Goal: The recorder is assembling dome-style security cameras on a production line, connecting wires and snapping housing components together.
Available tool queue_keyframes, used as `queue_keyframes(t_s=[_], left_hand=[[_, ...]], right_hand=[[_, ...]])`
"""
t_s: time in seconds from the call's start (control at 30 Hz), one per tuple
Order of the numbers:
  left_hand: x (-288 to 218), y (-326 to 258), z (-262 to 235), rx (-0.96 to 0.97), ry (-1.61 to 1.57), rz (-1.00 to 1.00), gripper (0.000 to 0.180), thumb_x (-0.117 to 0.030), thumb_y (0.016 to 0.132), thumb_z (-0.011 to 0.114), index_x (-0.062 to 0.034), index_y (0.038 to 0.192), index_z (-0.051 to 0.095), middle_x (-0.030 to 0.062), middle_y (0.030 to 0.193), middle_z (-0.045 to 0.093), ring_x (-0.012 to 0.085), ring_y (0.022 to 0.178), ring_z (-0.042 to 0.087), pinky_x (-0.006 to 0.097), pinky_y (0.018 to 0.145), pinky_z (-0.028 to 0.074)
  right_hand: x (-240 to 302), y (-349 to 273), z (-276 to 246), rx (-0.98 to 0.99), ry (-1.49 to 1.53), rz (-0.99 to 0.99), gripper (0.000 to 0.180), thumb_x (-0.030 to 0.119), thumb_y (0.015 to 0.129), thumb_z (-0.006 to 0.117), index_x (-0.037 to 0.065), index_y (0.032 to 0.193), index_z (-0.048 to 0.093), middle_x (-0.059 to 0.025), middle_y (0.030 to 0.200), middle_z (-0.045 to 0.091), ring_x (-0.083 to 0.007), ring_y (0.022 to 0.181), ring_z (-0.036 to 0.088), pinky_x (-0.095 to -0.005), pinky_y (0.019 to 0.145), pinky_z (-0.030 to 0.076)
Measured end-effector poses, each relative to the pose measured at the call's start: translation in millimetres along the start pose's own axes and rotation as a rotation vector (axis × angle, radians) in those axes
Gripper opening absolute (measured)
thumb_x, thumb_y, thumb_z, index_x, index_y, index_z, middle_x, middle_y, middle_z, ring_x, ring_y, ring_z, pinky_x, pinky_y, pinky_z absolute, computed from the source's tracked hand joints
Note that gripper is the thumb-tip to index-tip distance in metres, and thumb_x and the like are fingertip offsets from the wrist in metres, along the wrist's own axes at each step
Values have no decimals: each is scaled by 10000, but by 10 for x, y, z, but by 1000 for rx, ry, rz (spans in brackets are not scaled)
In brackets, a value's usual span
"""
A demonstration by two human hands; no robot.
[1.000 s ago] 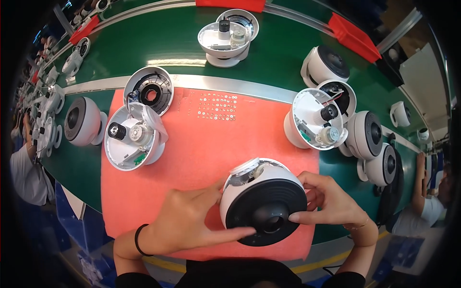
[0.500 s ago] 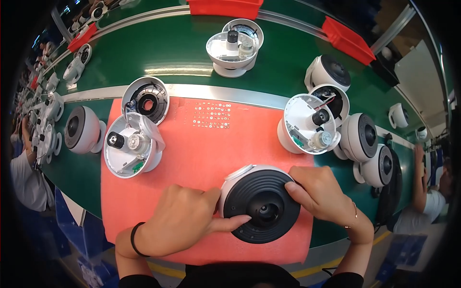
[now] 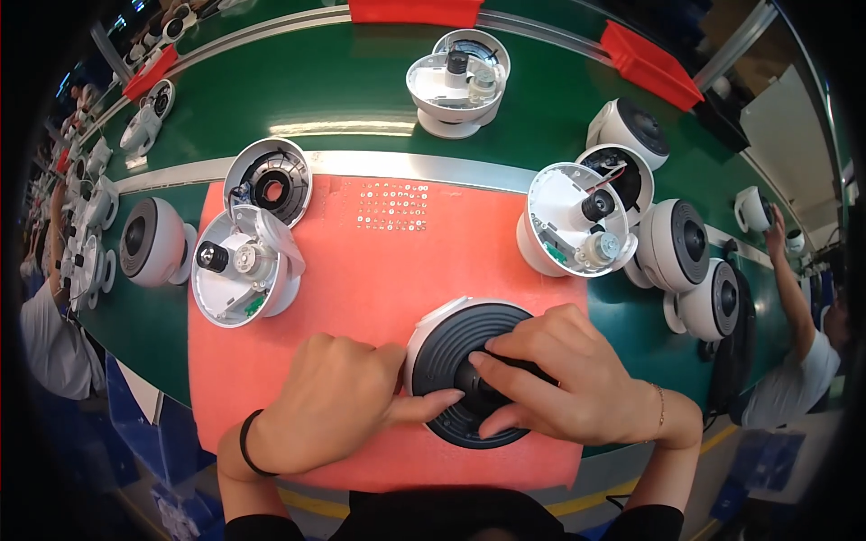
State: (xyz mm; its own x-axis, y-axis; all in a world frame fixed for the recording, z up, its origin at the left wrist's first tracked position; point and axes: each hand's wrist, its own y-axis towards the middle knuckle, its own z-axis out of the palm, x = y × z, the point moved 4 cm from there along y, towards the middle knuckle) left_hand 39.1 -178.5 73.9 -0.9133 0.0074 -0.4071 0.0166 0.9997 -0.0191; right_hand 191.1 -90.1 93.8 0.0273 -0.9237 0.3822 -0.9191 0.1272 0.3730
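A round white device with a black ridged front [image 3: 442, 357] lies face up in front of me on the pink mat [image 3: 361, 288]. My left hand [image 3: 336, 401] is closed on its left edge, fingers curled and thumb stretched over the black face. Over the right half of the face, my right hand [image 3: 559, 383] pinches the dark raised centre with fingers and thumb. Much of that centre is hidden beneath the hand. Opened units showing a black lens barrel and a round motor stand at the mat's left [image 3: 244, 266] and right [image 3: 577, 216] sides.
Small metal screws [image 3: 393, 207] lie in rows on the mat. Another opened unit [image 3: 456, 86] stands on the green conveyor [image 3: 361, 90]. Closed white units [image 3: 672, 242] crowd the right, another [image 3: 155, 242] sits left. Red bins [image 3: 649, 63] line the back. A co-worker's arm [image 3: 792, 279] reaches in at right.
My right hand has moved left from the device's edge onto its raised centre. My left hand keeps its hold. At far right a co-worker's arm has reached out to a white unit.
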Motion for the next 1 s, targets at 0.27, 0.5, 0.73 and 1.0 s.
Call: queue_keyframes(t_s=[0.27, 0.5, 0.73, 1.0], left_hand=[[-2, -25, -33, 29, 27, -26, 504, -463, 680, 678, 0, 545, 529, 120, 415, 462, 288, 376, 489, 355, 397, 381], [267, 100, 338, 365, -649, -201, 507, -373, 717, 685, 17, 1023, 576, 156, 743, 634, 240, 696, 639, 324, 615, 497], [-52, -114, 219, -124, -810, 21, 849, -224, 645, 762, 66, 1305, 312, 194, 1015, 599, 270, 937, 613, 344, 797, 500], [106, -11, 55, -245, -744, 90, 864, -220, 622, 776, 76, 1300, 329, 202, 1063, 582, 256, 965, 597, 354, 775, 515]], right_hand=[[87, 40, 6, 224, 331, -98, 261, 102, 735, 650, 29, 975, 578, -173, 1206, 489, -327, 1067, 491, -399, 849, 415], [-391, -275, 273, 161, 771, 665, 580, 222, 793, 625, 23, 1255, 335, -184, 1230, 441, -279, 1150, 441, -370, 952, 350], [-136, -155, 202, 80, 914, 650, 679, 203, 691, 738, 26, 1177, 298, -163, 1187, 440, -205, 1139, 425, -334, 950, 341], [-255, 141, 135, -184, 339, 328, 862, 308, 543, 834, 28, 1137, 274, -152, 880, 584, -240, 889, 581, -335, 831, 427]])
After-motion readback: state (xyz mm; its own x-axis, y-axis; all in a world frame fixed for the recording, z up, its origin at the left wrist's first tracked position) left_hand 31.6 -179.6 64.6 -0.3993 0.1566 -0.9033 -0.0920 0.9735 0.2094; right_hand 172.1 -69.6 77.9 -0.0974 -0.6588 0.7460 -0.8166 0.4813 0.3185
